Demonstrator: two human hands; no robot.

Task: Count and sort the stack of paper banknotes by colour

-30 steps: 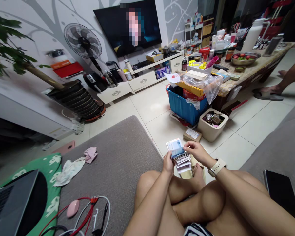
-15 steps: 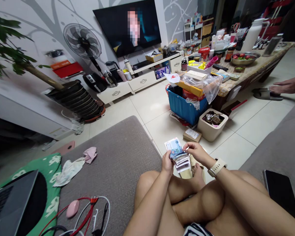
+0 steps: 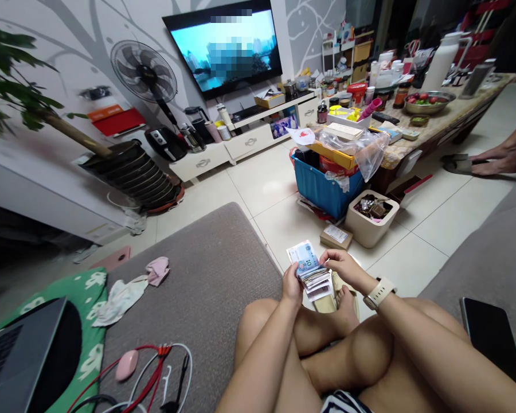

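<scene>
A folded stack of banknotes [image 3: 306, 256] is held above my crossed legs, with a blue note marked 10 on top and several note edges fanned below. My left hand [image 3: 291, 284] is closed around the stack's left side, thumb on the front. My right hand [image 3: 340, 264], with a pale watch [image 3: 380, 292] on its wrist, pinches the blue note's right edge between thumb and fingertips. Beneath the notes, my foot and a beige slipper [image 3: 339, 284] show on the floor.
On the grey sofa lie a black phone [image 3: 492, 341], cables [image 3: 155, 373], a pink case [image 3: 126, 365], cloths [image 3: 124, 298] and a laptop [image 3: 21, 355]. Ahead stand a beige bin [image 3: 365, 229], a blue basket [image 3: 322, 186] and a crowded table [image 3: 399, 149]. Another person's feet [image 3: 499, 160] are at right.
My hands and the banknotes have barely moved. The television picture has changed from dark to a bright blue scene. At the right, the other person's feet and legs have shifted.
</scene>
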